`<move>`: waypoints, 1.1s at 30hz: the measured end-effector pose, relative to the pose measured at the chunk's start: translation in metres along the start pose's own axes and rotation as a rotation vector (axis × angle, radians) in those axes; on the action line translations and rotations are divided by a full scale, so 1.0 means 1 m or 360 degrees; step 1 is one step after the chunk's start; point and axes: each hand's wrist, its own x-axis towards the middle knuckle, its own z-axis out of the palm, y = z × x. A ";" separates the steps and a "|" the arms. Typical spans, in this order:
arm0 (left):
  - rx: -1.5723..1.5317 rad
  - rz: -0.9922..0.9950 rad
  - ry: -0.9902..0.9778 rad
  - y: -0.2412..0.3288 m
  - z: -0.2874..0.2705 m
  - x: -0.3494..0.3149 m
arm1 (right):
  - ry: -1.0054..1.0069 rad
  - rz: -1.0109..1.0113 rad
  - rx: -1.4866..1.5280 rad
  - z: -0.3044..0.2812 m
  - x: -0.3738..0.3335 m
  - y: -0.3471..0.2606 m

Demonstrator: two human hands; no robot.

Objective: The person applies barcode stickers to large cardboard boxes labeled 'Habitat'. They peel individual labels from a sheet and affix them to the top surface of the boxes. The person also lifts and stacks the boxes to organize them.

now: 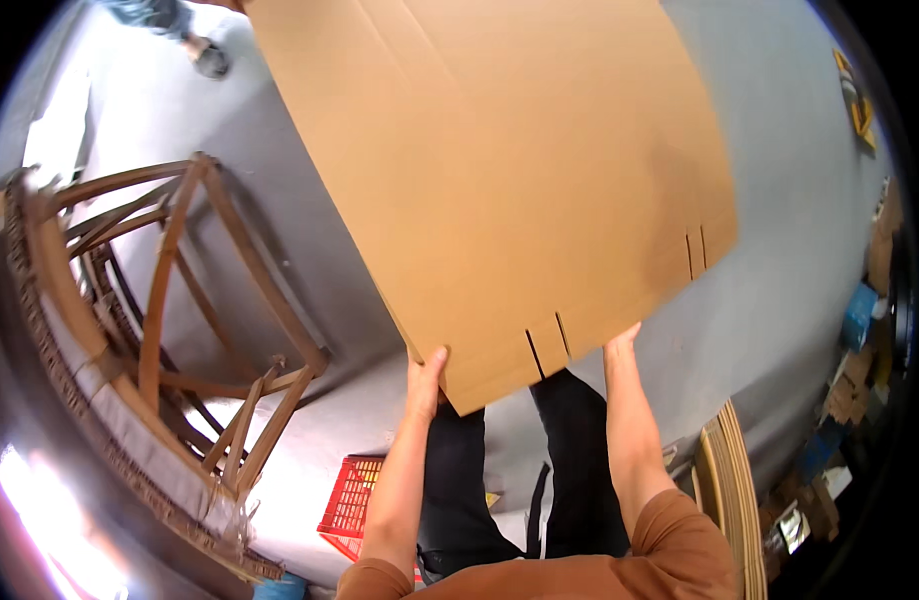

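Observation:
A large flat brown cardboard sheet (510,180) spans the middle and top of the view, held out in front of my legs. Narrow slots are cut into its near edge, and crease lines run near its top left. My left hand (427,378) grips the near left corner, thumb on the upper face and the other fingers mostly hidden. Under the near edge, further right, my right hand (622,340) supports the sheet; most of its fingers are hidden beneath the cardboard.
A brown wooden frame (165,290) stands at the left. A red plastic crate (352,502) sits by my left forearm. Stacked cardboard sheets (728,490) lean at lower right, with mixed clutter (850,390) along the right edge. Another person's foot (211,60) shows at top left.

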 end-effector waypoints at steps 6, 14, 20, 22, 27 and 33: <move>0.0155 0.0453 0.0296 0.082 -0.020 -0.155 | -0.0178 0.0101 -0.0261 0.049 -0.120 0.005; 0.0031 0.0355 0.0538 0.208 -0.103 -0.340 | -0.0303 0.0683 0.0128 0.098 -0.312 0.040; 0.0041 0.0322 0.0500 0.215 -0.130 -0.395 | -0.0517 0.0614 -0.0052 0.128 -0.354 0.010; -0.0044 0.0369 0.0337 0.203 -0.149 -0.380 | -0.0516 0.0511 -0.0125 0.148 -0.381 0.000; -0.0363 0.0240 -0.0212 0.183 -0.203 -0.355 | -0.0577 0.0172 -0.0406 0.197 -0.510 -0.044; -0.0802 0.0306 -0.0763 0.144 -0.200 -0.388 | -0.0636 -0.0839 -0.0581 0.222 -0.635 -0.095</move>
